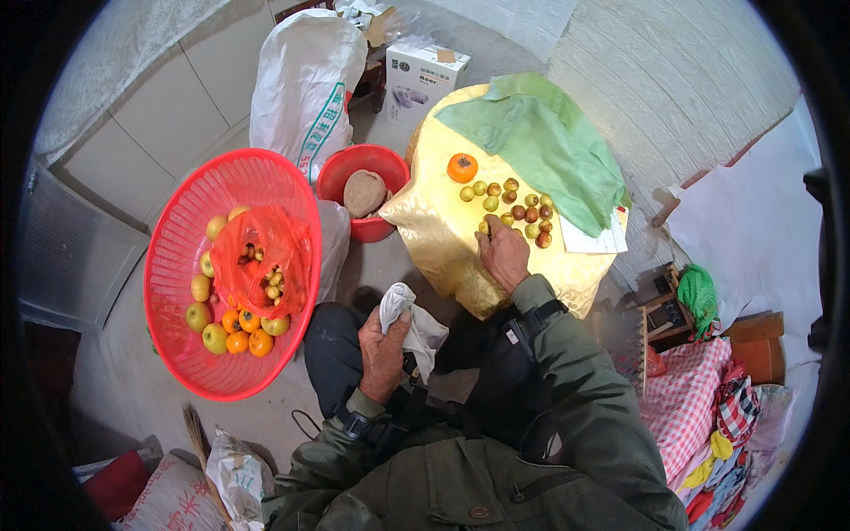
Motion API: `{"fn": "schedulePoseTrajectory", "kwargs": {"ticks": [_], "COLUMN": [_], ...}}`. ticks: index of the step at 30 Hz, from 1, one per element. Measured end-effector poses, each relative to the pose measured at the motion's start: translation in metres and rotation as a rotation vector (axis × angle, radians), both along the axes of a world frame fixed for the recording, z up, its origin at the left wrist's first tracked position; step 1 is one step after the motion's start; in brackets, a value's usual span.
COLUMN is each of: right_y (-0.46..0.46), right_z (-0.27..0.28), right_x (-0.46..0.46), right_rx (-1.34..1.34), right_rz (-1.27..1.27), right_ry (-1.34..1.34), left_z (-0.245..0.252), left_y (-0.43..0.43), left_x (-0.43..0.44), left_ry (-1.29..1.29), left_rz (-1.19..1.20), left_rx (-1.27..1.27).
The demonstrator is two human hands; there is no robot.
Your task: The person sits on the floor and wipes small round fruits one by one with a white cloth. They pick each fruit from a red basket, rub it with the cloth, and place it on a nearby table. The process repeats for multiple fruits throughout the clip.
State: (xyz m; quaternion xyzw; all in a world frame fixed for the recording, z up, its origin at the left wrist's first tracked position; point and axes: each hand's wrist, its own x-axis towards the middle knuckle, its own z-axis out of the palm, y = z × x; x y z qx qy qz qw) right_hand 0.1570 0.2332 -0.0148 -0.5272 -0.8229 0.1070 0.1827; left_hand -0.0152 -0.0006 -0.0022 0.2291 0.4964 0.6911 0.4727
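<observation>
My left hand (382,355) grips a crumpled white cloth (422,332) above my lap. On the gold tablecloth (441,242) of a round table, my right hand (506,255) has its fingertips at a green jujube (485,227) near the table's front; whether they grip it, I cannot tell. Several green and brown jujubes (531,214) lie beyond that hand, with an orange persimmon (462,168) behind them. A large red plastic basket (174,199) at the left holds apples (198,317), persimmons (260,342) and an open red plastic bag (229,265) with more small fruit inside.
A green cloth (551,119) covers the table's back right, partly over a white paper (591,240). Between basket and table stands a red bucket (332,174) with a brown object in it. Behind are a white sack (299,73) and a white box (425,79).
</observation>
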Motion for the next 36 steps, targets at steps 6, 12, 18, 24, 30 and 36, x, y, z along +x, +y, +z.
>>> {"fn": "schedulePoseTrajectory", "kwargs": {"ticks": [6, 12, 18, 24, 30, 36], "right_y": [-0.004, -0.005, -0.010, -0.014, -0.034, -0.093], "right_z": [0.002, 0.001, 0.004, 0.007, 0.027, 0.067], "right_x": [-0.003, 0.000, 0.000, 0.004, 0.017, 0.058], "right_rx": [-0.005, -0.008, -0.024, -0.038, -0.084, -0.440], "right_rz": [-0.027, -0.033, -0.043, -0.039, 0.003, 0.367], "right_ry": [0.023, 0.024, 0.073, 0.090, 0.201, 0.299], "left_z": [0.000, 0.001, 0.030, 0.085, 0.087, 0.103], "left_y": [-0.001, 0.000, 0.003, -0.008, -0.004, -0.046], "left_x": [0.000, 0.001, -0.014, -0.073, -0.158, -0.158], "left_ry": [-0.027, -0.032, 0.209, 0.488, 0.997, 1.344], "left_rz": [-0.021, -0.033, 0.094, 0.334, 0.297, 0.121], "left_rx": [-0.010, -0.015, -0.012, 0.090, -0.045, -0.209]}}
